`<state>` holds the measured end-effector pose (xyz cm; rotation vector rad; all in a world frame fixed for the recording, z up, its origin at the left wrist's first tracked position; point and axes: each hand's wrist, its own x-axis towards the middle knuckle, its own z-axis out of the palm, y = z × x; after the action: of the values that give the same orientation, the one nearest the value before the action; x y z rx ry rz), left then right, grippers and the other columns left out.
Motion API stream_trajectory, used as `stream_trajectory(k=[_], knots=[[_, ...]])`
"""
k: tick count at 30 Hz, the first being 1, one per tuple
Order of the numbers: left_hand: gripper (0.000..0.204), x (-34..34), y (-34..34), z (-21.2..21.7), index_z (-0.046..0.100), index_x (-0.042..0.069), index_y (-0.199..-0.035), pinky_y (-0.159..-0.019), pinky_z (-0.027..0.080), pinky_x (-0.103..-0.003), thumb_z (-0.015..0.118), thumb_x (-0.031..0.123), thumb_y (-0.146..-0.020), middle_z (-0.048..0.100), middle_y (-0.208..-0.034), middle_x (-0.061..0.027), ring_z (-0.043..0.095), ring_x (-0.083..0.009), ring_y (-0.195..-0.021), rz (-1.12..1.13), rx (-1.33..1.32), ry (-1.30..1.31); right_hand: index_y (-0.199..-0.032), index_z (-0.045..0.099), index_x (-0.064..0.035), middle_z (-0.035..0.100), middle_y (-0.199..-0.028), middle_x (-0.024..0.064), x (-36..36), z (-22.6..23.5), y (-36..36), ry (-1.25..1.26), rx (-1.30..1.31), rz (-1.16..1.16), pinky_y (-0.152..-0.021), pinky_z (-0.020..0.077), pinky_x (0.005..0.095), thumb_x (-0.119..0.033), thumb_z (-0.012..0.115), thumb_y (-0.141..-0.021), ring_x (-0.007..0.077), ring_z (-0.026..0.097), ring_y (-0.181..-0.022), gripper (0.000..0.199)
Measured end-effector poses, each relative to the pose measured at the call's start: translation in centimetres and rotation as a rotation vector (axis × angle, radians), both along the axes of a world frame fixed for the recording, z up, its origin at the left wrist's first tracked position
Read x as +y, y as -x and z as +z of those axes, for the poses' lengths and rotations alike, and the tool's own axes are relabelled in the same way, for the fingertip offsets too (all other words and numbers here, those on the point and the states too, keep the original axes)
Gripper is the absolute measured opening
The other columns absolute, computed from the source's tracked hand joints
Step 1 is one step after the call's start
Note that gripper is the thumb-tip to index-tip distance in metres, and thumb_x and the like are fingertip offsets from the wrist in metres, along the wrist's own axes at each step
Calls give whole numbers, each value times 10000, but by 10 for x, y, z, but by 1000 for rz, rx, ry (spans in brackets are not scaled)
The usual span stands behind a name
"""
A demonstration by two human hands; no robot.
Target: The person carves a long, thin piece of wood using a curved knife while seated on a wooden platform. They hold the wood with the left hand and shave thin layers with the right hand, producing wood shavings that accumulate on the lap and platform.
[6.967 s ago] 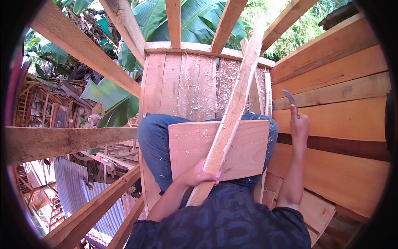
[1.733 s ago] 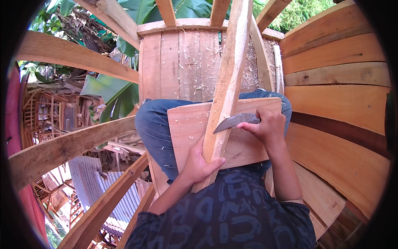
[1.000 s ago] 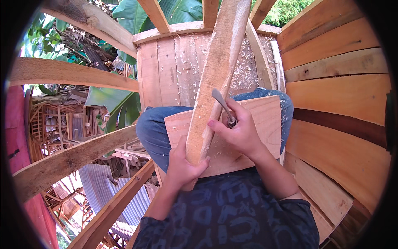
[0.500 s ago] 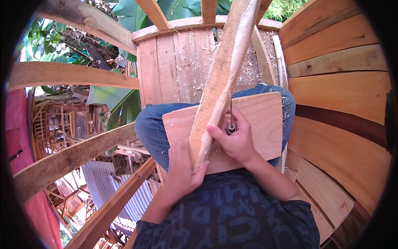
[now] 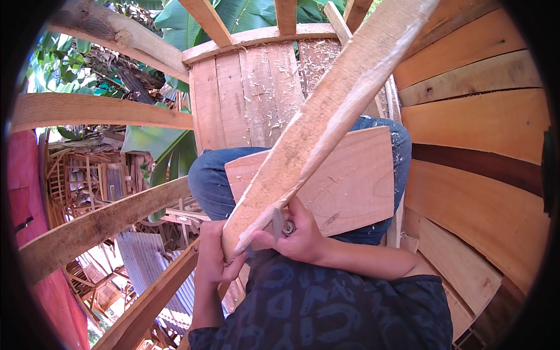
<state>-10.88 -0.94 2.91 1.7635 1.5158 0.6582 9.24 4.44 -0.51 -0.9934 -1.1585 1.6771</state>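
To our left the wooden beams [image 5: 99,224] leave open gaps over the corrugated metal sheets [image 5: 149,268] below, while our left hand [image 5: 217,256] wraps its fingers around the lower end of the long plank [image 5: 326,125]. That plank slants up to the right over the flat board [image 5: 350,184] on our lap. Our right hand [image 5: 297,236], wrist bent inward, clamps a small blade [image 5: 277,221] against the plank's edge, with the curved plank wall [image 5: 478,140] close on the right.

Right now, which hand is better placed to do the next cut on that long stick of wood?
Probably the right hand: it grips the knife with the blade against the long wooden strip. The left hand is busy clutching the strip's lower end, steadying it.
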Motion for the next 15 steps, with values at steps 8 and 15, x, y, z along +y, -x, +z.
stream_trajectory(k=[8,15], knots=[[690,22,-54,-4,447,-30,-1229,-931,309,-473,727,224,-652,477,-1115,-214,439,-386,-1044,-137,119,53,-1178,458,3,485,-645,-67,4,2,-56,171,-95,-135,-471,312,163,-107,768,-818,-21,406,-539,488],[758,36,-87,-8,413,-36,-1294,-1042,223,-514,731,223,-657,415,-1245,-224,338,-427,-1256,-110,206,47,-1166,518,36,429,-567,-80,27,2,-81,194,-212,-203,-465,304,172,-119,741,-828,-13,388,-504,434]])
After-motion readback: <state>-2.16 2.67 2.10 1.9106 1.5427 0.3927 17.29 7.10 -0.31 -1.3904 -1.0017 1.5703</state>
